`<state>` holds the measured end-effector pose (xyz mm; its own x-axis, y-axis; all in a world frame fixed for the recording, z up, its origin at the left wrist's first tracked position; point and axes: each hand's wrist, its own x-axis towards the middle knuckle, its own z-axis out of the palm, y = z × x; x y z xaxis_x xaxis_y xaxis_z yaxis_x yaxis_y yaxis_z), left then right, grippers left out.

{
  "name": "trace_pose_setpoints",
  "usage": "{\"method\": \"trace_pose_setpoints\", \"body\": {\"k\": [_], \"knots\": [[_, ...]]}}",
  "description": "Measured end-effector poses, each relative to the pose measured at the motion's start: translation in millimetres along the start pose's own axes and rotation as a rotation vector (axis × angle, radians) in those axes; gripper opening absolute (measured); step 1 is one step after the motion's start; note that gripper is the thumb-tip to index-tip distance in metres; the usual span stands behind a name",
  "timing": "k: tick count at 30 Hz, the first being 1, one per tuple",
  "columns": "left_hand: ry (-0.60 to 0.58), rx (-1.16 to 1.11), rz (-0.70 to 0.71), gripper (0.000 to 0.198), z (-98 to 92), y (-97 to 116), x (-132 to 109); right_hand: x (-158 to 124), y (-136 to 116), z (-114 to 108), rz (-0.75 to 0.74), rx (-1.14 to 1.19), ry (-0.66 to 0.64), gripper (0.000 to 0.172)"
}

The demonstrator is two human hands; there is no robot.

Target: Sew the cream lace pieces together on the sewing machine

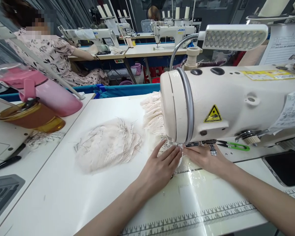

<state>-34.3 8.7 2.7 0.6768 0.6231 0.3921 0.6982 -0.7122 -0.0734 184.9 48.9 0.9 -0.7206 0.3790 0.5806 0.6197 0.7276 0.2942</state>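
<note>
My left hand lies flat, fingers stretched out, on a piece of cream lace fabric under the head of a white sewing machine. My right hand rests flat beside it, fingers pointing left toward the needle area, pressing the same fabric. The fingertips of both hands nearly meet below the presser foot. A loose pile of cream lace pieces sits to the left of my left hand. More lace is bunched behind the machine head.
A pink jug and an amber container stand at the left. Green thread snips lie behind the needle. A lamp hangs over the machine. A black phone lies at right. A person in a floral top sews at another table.
</note>
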Motion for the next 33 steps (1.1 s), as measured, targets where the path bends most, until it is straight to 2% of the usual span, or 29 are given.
{"method": "trace_pose_setpoints", "body": {"k": [6,9,14,18,23,29,33], "knots": [[-0.005,-0.055,0.029,0.044,-2.8,-7,0,7,-2,-5,-0.027,0.033,-0.023,0.027],[-0.023,-0.068,0.015,0.045,-4.5,-10,0,4,-3,-2,-0.040,0.061,-0.045,0.028],[-0.116,-0.070,0.018,0.051,-7.8,-16,0,-4,-5,6,-0.023,0.174,-0.152,0.030],[-0.110,-0.064,0.006,0.053,-8.1,-16,1,-4,-8,8,-0.020,0.246,-0.156,0.027],[-0.017,-0.062,0.024,0.047,-10.1,-18,1,3,-12,4,-0.030,0.261,-0.119,0.027],[0.209,-0.012,0.197,0.015,-19.0,-20,3,7,-12,-4,-0.023,0.379,-0.065,0.016],[0.247,0.030,0.267,0.010,-20.7,-16,3,9,-12,-7,-0.057,0.444,-0.045,0.010]]}}
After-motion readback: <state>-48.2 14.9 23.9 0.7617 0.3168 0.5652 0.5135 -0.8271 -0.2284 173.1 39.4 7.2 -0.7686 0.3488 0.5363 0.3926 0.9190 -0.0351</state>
